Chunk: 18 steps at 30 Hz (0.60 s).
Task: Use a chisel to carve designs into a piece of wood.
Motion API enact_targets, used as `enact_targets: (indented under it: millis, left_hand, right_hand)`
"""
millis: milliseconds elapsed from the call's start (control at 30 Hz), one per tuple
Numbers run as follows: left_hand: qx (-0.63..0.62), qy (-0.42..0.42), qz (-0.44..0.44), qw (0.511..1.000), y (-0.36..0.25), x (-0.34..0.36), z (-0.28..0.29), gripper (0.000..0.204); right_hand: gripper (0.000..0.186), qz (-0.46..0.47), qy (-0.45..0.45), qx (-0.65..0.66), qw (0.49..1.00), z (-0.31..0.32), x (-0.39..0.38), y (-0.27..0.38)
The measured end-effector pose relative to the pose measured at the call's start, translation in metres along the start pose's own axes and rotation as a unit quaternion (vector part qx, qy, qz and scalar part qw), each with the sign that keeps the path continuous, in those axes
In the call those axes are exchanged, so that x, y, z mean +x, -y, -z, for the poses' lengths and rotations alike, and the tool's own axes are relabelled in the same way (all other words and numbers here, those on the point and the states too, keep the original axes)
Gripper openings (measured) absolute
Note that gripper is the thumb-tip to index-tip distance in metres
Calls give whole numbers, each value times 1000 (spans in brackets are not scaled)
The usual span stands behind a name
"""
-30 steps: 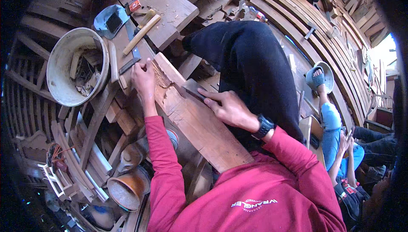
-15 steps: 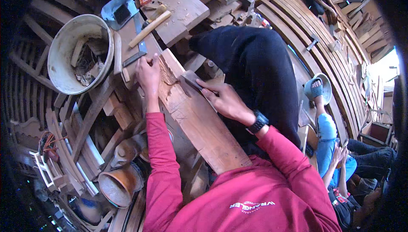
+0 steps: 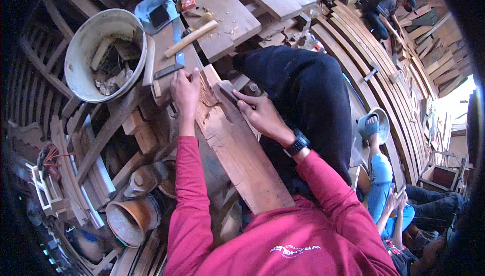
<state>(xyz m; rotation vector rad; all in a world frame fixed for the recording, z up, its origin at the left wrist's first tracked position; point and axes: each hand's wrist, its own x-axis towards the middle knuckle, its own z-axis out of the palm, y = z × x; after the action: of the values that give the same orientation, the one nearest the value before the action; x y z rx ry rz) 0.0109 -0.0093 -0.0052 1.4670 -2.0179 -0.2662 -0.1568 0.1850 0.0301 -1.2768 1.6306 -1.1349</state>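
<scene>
A long brown wooden plank (image 3: 252, 170) runs from my chest to the far end, where its surface is roughly carved and splintered. My right hand (image 3: 263, 118), with a watch on the wrist, is closed on a flat dark rectangular piece (image 3: 228, 93) pressed along the plank's right edge near the carved part. I cannot tell if this piece is wood or metal. At the left side of the carved end is my left hand (image 3: 186, 94), fingers curled in and thumb by the plank's edge; what it holds, if anything, is hidden.
Beyond my left hand lie a wooden-handled tool (image 3: 191, 38) and a metal square (image 3: 171, 70). A white bucket (image 3: 70, 69) with wood scraps stands left, an orange pot (image 3: 132, 220) lower left. Stacked boards (image 3: 364, 48) and other people (image 3: 381, 13) are at right.
The view has shifted slightly. My right hand has slid the flat dark piece a little toward the plank's far end. My left hand stays beside the carved part.
</scene>
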Motion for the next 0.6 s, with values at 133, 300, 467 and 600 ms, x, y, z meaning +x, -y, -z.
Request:
enact_targets:
  millis: [133, 300, 467, 600]
  left_hand:
    - [-21, -20, -23, 999, 2, -3, 0, 35]
    - [-5, -31, -25, 999, -4, 1, 9, 33]
    - [-9, -30, -33, 999, -8, -3, 2, 34]
    - [-24, -8, -9, 1000, 2, -4, 4, 34]
  right_hand:
    - [39, -9, 2, -31, 999, -2, 6, 1]
    - [38, -4, 6, -17, 1000, 5, -17, -7]
    - [40, -12, 2, -36, 999, -1, 21, -4]
    - [40, -31, 17, -57, 998, -1, 15, 3]
